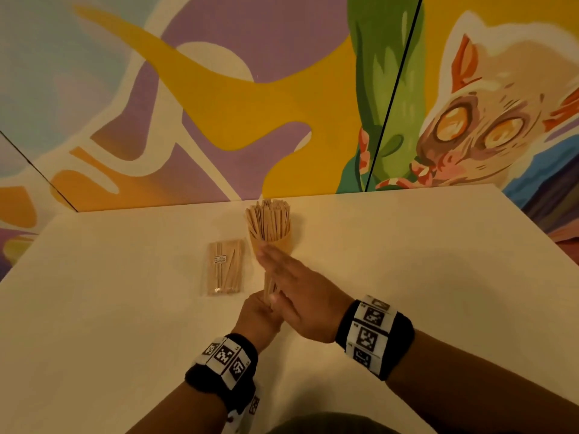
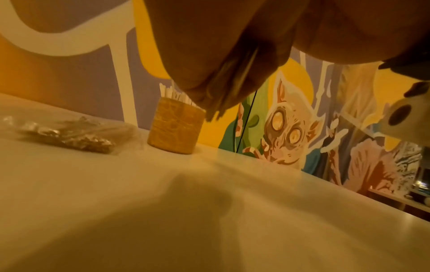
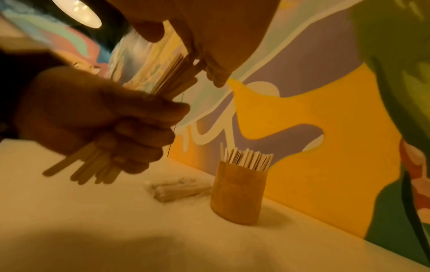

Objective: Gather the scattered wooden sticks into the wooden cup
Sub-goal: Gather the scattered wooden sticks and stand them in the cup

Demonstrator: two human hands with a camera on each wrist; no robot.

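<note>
Left hand fisted round stick bundle; right hand flat atop; right-wrist view alone shows grip.

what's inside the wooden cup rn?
The wooden cup is packed with upright wooden sticks, their tops standing above the rim. Their lower ends and the cup's bottom are hidden by its wall. More sticks, a bundle, are outside, gripped by the left hand.
</note>
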